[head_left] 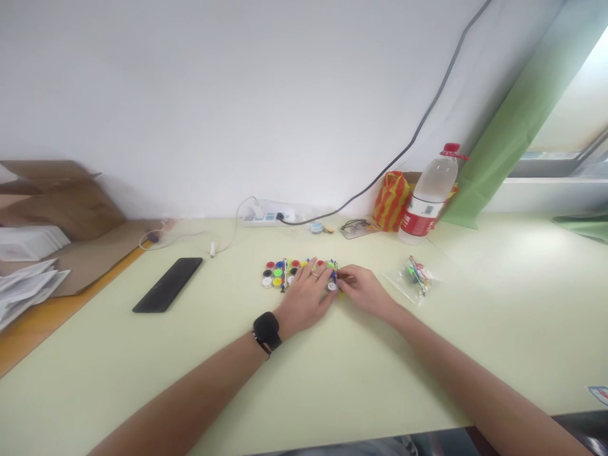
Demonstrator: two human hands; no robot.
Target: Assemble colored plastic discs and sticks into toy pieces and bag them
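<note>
Rows of small round discs (277,282) in red, blue, black, green, yellow and white lie on the table, with a thin multicoloured strip (284,273) standing between some of them. My left hand (308,292), with a ring and a black watch at the wrist, lies flat over the middle of the rows, fingers stretched out, and hides several discs. At the right end of the rows, the bent fingers of my right hand (363,290) pinch at the edge beside a second coloured strip (335,272). What sits between those fingertips is too small to make out.
A clear bag of colourful parts (417,275) lies to the right. A black phone-like slab (168,285) is at the left. Along the wall are a power strip (266,220), a large water bottle (430,196) and a red-yellow bag (392,201). An open cardboard box (61,196) stands far left.
</note>
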